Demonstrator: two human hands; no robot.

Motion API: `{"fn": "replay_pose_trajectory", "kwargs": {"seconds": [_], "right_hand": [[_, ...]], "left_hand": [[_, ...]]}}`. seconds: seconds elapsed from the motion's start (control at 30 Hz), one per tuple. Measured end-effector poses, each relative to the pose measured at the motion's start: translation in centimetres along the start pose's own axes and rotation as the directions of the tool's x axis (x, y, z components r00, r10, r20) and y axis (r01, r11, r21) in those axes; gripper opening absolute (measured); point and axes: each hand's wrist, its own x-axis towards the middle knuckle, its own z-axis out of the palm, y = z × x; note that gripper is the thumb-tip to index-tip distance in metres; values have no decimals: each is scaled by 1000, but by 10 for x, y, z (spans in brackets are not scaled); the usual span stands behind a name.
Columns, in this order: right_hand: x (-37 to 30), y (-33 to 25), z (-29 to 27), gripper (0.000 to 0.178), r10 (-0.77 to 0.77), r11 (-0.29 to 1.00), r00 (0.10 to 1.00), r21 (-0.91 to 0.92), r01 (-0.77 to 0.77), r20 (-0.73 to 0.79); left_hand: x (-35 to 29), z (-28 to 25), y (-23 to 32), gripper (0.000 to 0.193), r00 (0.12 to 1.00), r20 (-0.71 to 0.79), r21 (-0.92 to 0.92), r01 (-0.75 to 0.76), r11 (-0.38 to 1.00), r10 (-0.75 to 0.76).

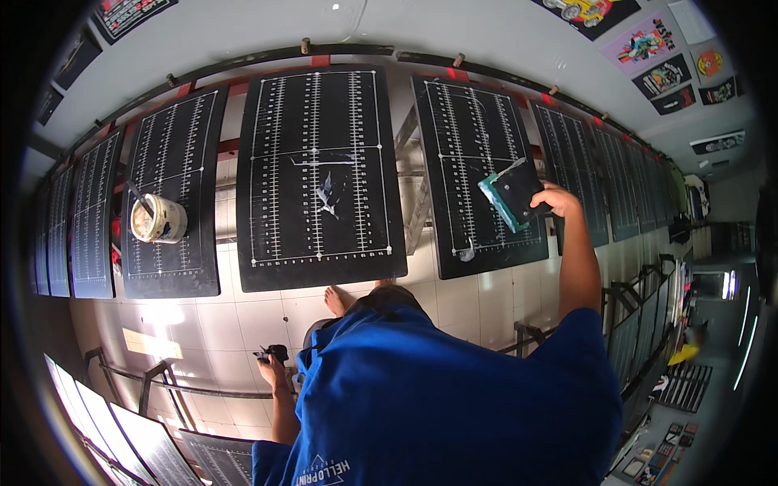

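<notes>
My right hand (556, 199) is closed around the edge of a black squeegee (515, 191) with a teal blade smeared with white. It is over a black printing board (478, 138) marked with white scale lines; I cannot tell whether it touches the board. Low at the left, beside my body, my left hand (274, 373) grips a small black object (275, 352) whose kind is unclear. The middle board (284, 219) carries a white smear (327, 197). A whitish tub (168, 223) stands on the board to its left, with a dark stirring stick (139, 197) leaning out.
More marked boards (96, 219) stand in a row on both sides, carried by a metal frame (340, 52). Gaps between them show the tiled floor (235, 332). Behind me run another metal rail (219, 393) and boards (215, 454). Prints (644, 40) hang on the wall.
</notes>
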Motion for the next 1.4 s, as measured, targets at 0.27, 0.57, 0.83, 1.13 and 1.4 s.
{"fn": "replay_pose_trajectory", "kwargs": {"seconds": [0.27,0.57,0.83,1.13,1.4], "right_hand": [[61,-83,72,37,-394,876,902,368,312,175],[92,-231,322,32,-888,344,446,-808,479,-114],[65,-238,277,34,-813,472,572,-702,534,-112],[61,-130,87,50,-675,547,682,-811,206,-282],[129,-53,-8,50,-555,627,731,-778,54,-397]], "left_hand": [[-36,2,-2,43,998,-54,-52,26,998,-29],[-23,-13,36,38,996,-91,-191,-38,981,21],[-34,-11,-6,44,996,4,-117,93,989,-93],[-20,40,-49,35,990,-55,-290,112,951,-133],[-109,113,14,41,990,-63,-336,99,937,-127]]}}
